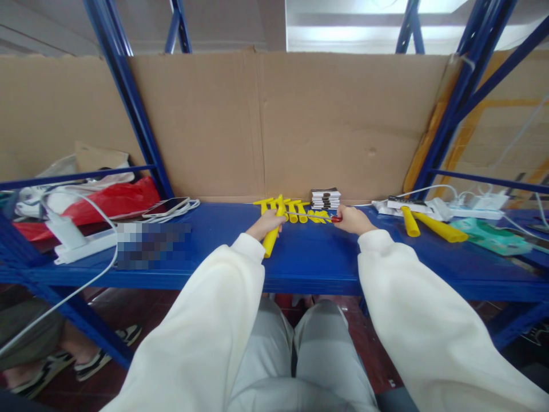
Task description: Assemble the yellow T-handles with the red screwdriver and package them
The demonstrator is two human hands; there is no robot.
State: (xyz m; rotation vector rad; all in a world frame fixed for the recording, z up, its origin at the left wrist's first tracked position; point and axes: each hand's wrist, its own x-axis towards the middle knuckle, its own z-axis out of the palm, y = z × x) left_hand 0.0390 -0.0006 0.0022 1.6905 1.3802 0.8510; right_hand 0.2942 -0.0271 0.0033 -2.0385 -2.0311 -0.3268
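Observation:
My left hand (265,224) is closed around a yellow plastic tube-like piece (270,245), held tilted above the blue shelf (309,254). A screwdriver (317,216) with a red handle is gripped in my right hand (354,220). Its thin metal shaft points left, and the tip reaches the upper part of the yellow piece; whether it sits inside cannot be made out. Behind my hands, several similar yellow pieces (302,213) stand in a row. Small yellow parts (318,218) lie beside them, partly behind the shaft. A stack of black-and-white packets (326,199) stands at the back.
Left on the shelf are a white power strip (92,245), a red bag (132,197) and a phone (166,207) with cables. Two yellow tubes (441,228) and a green packet (493,236) lie at right. Cardboard (317,120) closes the back; blue posts (128,103) flank it.

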